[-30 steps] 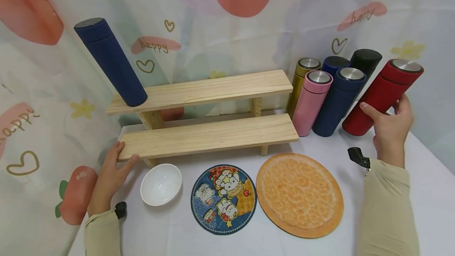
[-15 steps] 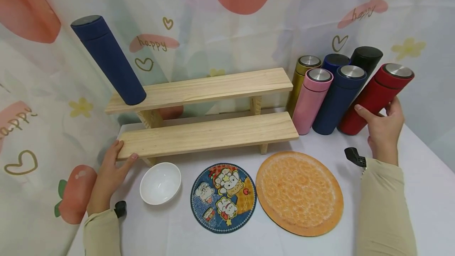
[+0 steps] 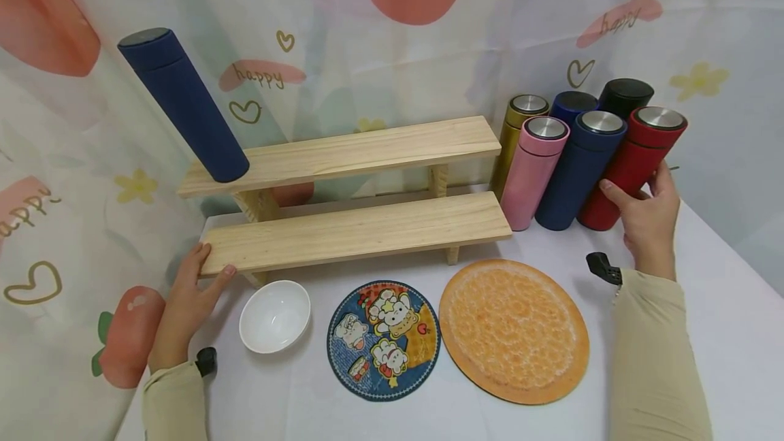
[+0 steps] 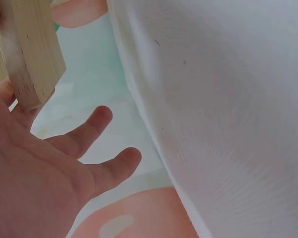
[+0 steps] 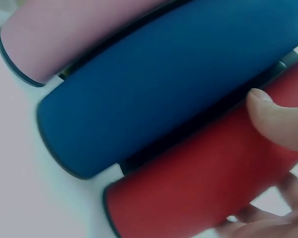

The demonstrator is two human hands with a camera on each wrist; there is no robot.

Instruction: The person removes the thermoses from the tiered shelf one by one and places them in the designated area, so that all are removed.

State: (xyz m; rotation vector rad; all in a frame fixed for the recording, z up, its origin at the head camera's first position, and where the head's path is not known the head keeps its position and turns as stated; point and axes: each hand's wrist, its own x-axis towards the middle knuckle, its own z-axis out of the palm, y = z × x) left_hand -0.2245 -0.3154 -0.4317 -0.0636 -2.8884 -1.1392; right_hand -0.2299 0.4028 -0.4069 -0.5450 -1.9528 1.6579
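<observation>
My right hand holds a red thermos flask with a steel lid, thumb in front and fingers behind. The flask stands on the table, close beside a navy flask. In the right wrist view, the thumb presses on the red side, and a narrow gap shows between the two flasks. My left hand grips the left end of the lower step of a two-step wooden shelf, between thumb and finger. Two other fingers stretch out loose in the left wrist view.
Pink, gold, blue and black flasks crowd together right of the shelf. Another navy flask stands on the upper step's left end. In front lie a white bowl, a cartoon mat and an orange mat.
My right hand has moved left with the red flask, bringing it from a tilt away to upright beside the navy one. My left hand has stayed on the shelf.
</observation>
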